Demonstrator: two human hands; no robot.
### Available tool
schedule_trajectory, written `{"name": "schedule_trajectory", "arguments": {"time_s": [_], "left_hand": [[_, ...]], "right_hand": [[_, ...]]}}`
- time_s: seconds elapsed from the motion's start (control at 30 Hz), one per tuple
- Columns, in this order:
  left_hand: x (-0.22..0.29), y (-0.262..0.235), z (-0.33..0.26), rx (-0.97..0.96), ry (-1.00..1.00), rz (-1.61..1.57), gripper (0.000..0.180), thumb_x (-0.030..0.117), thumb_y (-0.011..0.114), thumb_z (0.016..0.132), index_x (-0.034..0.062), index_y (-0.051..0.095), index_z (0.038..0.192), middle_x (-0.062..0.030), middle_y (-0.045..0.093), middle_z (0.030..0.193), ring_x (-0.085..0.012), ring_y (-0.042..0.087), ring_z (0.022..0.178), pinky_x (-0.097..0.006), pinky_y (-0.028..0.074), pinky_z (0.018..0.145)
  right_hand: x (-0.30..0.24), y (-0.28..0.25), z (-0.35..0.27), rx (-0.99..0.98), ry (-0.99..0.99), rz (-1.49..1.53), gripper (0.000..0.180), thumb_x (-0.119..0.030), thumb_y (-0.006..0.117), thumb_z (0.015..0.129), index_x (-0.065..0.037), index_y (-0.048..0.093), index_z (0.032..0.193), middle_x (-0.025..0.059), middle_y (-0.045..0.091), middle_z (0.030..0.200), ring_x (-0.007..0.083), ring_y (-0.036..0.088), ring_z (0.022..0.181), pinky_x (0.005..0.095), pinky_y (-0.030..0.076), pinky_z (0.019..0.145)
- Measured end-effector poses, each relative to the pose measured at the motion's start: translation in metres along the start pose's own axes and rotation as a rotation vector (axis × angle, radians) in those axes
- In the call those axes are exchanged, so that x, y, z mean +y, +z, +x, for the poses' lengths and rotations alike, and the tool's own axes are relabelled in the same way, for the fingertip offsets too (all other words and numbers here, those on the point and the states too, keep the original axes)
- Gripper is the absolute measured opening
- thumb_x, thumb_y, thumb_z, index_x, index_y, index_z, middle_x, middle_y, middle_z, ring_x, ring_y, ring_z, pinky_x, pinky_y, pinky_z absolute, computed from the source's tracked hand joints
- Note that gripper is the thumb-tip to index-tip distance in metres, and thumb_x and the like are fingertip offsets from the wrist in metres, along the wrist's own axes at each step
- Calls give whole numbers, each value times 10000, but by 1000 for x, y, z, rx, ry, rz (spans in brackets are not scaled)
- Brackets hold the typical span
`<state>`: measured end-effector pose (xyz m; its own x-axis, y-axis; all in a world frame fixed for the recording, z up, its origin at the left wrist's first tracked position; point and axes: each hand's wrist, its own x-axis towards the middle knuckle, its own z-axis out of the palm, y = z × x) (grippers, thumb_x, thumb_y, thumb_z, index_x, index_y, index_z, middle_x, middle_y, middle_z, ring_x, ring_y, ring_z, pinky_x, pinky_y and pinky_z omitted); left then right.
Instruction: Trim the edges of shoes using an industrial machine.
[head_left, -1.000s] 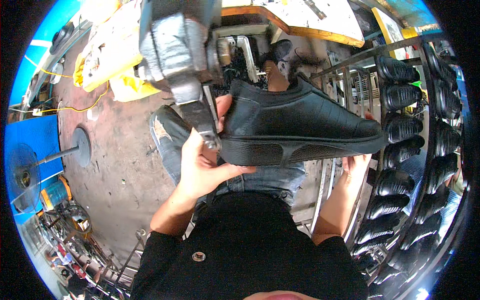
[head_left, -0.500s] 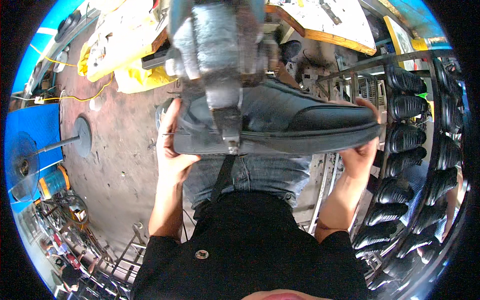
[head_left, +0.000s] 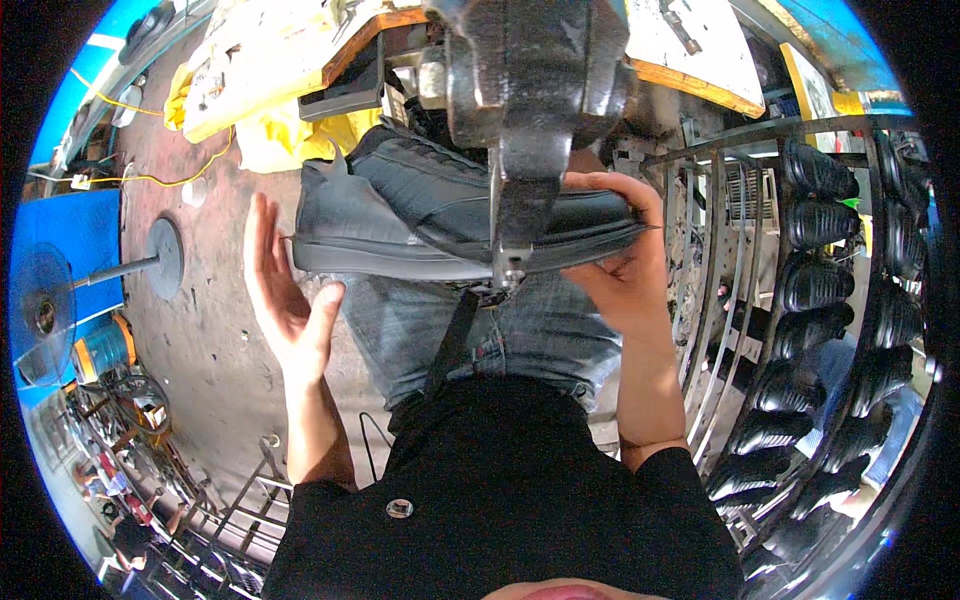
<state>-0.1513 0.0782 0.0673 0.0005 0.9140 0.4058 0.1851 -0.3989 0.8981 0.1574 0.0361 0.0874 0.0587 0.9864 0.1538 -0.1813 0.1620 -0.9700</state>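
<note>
A black shoe [head_left: 400, 205] lies sideways before me, its sole edge toward my body and its heel at the left. The narrow metal arm of a machine [head_left: 530, 190] comes down in front of the shoe, its tip at the sole edge and hiding part of the upper. My right hand [head_left: 625, 250] grips the toe end, fingers over the top and thumb below. Just off the heel, my left hand [head_left: 290, 285] is open, fingers stretched and thumb apart. A thin flap of material sticks up near the heel opening.
At the right, a metal rack [head_left: 715, 300] carries rows of black shoes [head_left: 815, 285]. White-topped tables [head_left: 270, 60] stand ahead, with a yellow bag [head_left: 290, 145] beneath one. A standing fan [head_left: 45, 315] is on the left, near a yellow cable [head_left: 165, 180].
The shoe has shifted left and turned under the machine's arm. My left hand has come off the heel and opened. My right hand has moved left with the toe.
</note>
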Motion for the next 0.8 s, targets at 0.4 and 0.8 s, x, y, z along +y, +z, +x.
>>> {"name": "schedule_trajectory", "arguments": {"time_s": [0.4, 0.8], "left_hand": [[86, 71, 55, -613, 260, 434, 637, 263, 891, 670, 54, 625, 1209, -143, 646, 1236, -344, 588, 1218, -541, 340, 1120], [43, 75, 22, -507, -264, -369, 582, -10, 886, 664, 8, 627, 1185, -87, 690, 1161, -178, 642, 1062, -337, 489, 975]], "right_hand": [[-28, 22, 5, -112, -183, -647, 622, -115, 788, 790, -64, 492, 1335, 153, 623, 1275, 375, 618, 1163, 420, 515, 960], [40, -10, -5, -136, -166, -541, 982, -190, 908, 643, -73, 384, 1465, 128, 464, 1460, 343, 462, 1342, 441, 397, 1091]]}}
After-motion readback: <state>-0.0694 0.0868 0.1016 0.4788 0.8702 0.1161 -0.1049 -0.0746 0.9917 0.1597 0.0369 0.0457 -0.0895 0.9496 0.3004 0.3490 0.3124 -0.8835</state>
